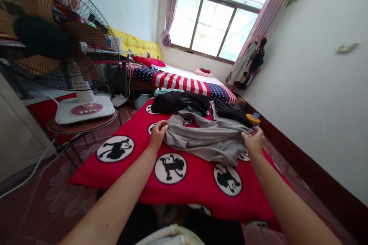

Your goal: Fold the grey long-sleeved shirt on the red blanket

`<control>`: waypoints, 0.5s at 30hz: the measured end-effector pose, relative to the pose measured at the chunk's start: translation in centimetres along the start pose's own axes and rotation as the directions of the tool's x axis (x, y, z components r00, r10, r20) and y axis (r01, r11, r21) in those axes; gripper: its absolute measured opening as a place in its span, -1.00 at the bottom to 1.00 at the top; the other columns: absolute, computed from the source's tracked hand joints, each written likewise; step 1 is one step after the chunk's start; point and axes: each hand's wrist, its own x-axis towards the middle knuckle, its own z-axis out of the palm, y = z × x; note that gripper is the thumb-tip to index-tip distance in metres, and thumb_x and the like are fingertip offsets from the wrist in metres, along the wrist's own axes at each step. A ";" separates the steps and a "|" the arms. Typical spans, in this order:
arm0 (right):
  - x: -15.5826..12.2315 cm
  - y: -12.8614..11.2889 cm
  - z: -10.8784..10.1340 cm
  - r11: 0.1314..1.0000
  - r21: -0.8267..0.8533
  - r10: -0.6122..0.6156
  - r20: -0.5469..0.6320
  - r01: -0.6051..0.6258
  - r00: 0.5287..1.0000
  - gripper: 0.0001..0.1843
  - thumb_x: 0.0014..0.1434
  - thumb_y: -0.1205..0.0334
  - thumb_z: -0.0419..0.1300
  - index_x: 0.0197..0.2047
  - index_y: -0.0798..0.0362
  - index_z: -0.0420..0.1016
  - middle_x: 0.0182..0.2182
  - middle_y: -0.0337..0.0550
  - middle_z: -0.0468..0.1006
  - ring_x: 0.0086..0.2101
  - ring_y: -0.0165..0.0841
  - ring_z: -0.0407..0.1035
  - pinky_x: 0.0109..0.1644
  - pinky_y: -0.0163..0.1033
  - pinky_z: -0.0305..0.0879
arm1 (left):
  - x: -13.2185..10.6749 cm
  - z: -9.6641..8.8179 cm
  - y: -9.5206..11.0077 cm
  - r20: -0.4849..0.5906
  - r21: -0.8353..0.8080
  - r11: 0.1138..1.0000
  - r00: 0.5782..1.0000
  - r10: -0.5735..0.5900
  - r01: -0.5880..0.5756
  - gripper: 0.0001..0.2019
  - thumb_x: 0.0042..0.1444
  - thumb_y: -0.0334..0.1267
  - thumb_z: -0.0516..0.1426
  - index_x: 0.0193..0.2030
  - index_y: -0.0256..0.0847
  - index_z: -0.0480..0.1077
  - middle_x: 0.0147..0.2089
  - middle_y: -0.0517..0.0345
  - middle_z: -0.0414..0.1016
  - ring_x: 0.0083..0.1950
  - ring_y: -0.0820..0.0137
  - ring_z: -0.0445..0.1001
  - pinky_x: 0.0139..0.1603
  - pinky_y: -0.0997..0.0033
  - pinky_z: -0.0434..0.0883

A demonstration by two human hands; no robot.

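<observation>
A grey garment [207, 138], rumpled and stretched sideways, is held up between my two hands just over the red cloth [138, 168] with its round black-and-white figures. My left hand [158, 133] pinches its left edge. At the opposite end, my right hand [254, 140] grips the right edge, fingers closed. Which kind of garment it is, I cannot tell. Behind it lies a heap of black clothing [179, 101]. A folded black garment [230, 113] sits to the right of that heap, close to my right hand.
A fan [84, 107] stands on a round stool [83, 124] at left. Beyond the table is a bed [184, 84] with a stars-and-stripes cover. A yellow object [253, 118] lies by the table's right far corner. Clothes [248, 63] hang on the right wall beside the window.
</observation>
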 end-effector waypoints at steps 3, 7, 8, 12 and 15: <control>-3.8 -1.4 1.7 0.980 0.007 -0.196 0.193 0.198 0.961 -0.38 0.00 0.25 0.18 0.16 0.13 0.29 0.14 0.18 0.29 -0.09 -0.17 0.43 -0.06 -0.09 0.44 | -0.3 0.1 0.3 0.093 0.044 0.998 0.995 0.044 -0.049 -0.69 0.15 -0.12 0.03 -0.11 -0.20 0.49 -0.06 0.06 0.56 0.05 0.29 0.47 0.14 0.32 0.35; -8.4 -5.6 5.0 0.923 0.197 -0.385 0.530 0.331 0.755 -0.43 0.07 0.33 0.12 0.19 0.02 0.30 0.15 0.03 0.34 -0.33 -0.37 0.46 -0.12 -0.15 0.43 | -0.2 -0.1 0.2 0.094 0.080 0.994 0.994 0.062 -0.069 -0.59 0.26 -0.08 -0.09 -0.02 -0.24 0.47 0.06 0.00 0.53 0.14 0.30 0.43 0.25 0.27 0.27; -9.4 -6.5 6.0 0.916 0.205 -0.398 0.587 0.346 0.705 -0.34 0.06 0.35 0.15 0.26 -0.01 0.23 0.20 0.02 0.28 -0.38 -0.41 0.44 -0.11 -0.15 0.42 | -0.2 -0.2 0.1 0.089 0.059 0.996 0.995 0.054 -0.060 -0.57 0.27 -0.06 -0.10 0.00 -0.24 0.47 0.07 -0.01 0.52 0.15 0.29 0.43 0.25 0.25 0.27; -12.5 -8.8 9.2 0.909 0.068 -0.309 0.774 0.412 0.553 0.09 -0.11 0.28 0.35 0.42 -0.07 -0.09 0.28 0.10 0.17 -0.20 -0.27 0.46 -0.05 -0.13 0.33 | -0.1 -0.3 -0.2 0.129 -0.063 0.997 0.991 0.042 -0.034 -0.50 0.26 0.06 -0.08 0.04 -0.23 0.48 0.11 0.01 0.51 0.20 0.25 0.40 0.28 0.23 0.24; -13.3 -10.0 10.3 0.925 -0.004 -0.223 0.805 0.381 0.550 -0.29 -0.18 0.27 0.37 0.12 0.01 0.44 -0.04 0.03 0.52 -0.12 -0.11 0.44 -0.05 -0.12 0.27 | -0.1 -0.3 -0.5 0.160 -0.136 0.991 0.987 0.022 0.000 -0.45 0.23 0.13 -0.05 0.03 -0.26 0.49 0.11 -0.02 0.51 0.19 0.20 0.41 0.24 0.23 0.28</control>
